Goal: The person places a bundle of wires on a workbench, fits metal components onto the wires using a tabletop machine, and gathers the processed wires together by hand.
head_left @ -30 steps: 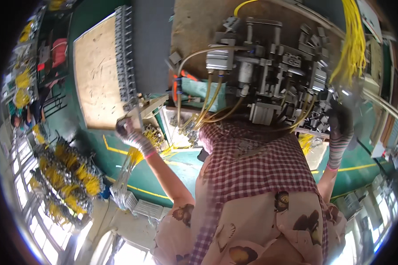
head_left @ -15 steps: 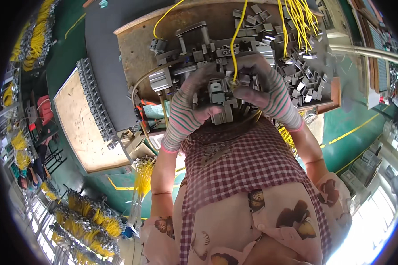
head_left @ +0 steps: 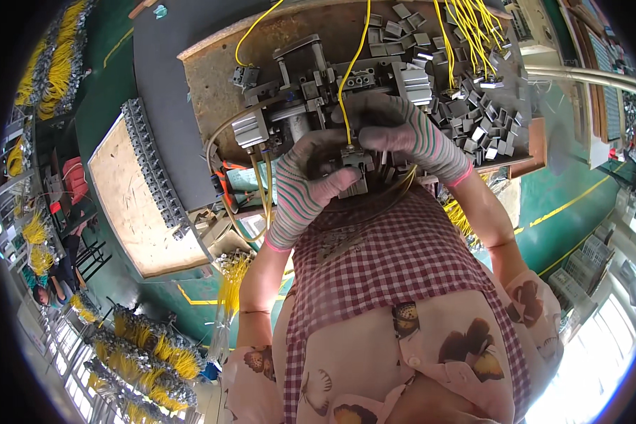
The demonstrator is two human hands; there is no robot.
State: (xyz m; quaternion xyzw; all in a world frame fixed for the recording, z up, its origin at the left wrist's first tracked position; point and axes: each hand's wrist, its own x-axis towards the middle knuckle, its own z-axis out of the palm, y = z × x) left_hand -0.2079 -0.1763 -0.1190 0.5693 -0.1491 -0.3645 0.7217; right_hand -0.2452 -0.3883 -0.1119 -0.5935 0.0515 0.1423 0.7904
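Note:
Both my hands wear grey gloves with striped cuffs and work over a metal fixture at the bench's near edge. My left hand [head_left: 307, 180] is curled round a small metal block [head_left: 358, 161], its thumb pressed along the near side. A yellow cable [head_left: 344, 92] comes down from above and ends at that block. To the right, my right hand [head_left: 396, 131] is closed, thumb against bent fingers, just beside the cable end; what it pinches is hidden. Behind the hands stands a metal clamping jig [head_left: 311, 88] with a silver cylinder [head_left: 411, 83] at its right.
Loose metal pieces [head_left: 484, 127] lie heaped at the right, with a bundle of yellow cables [head_left: 473, 35] above them. Another cabled block [head_left: 245, 75] rests at the left of the wooden tray [head_left: 208, 85]. A row of metal parts [head_left: 152, 166] lines a board [head_left: 138, 205] further left.
The metal block and cable end have moved slightly toward me, with my left hand around them. My right hand has shifted left, its thumb higher and off the cable end.

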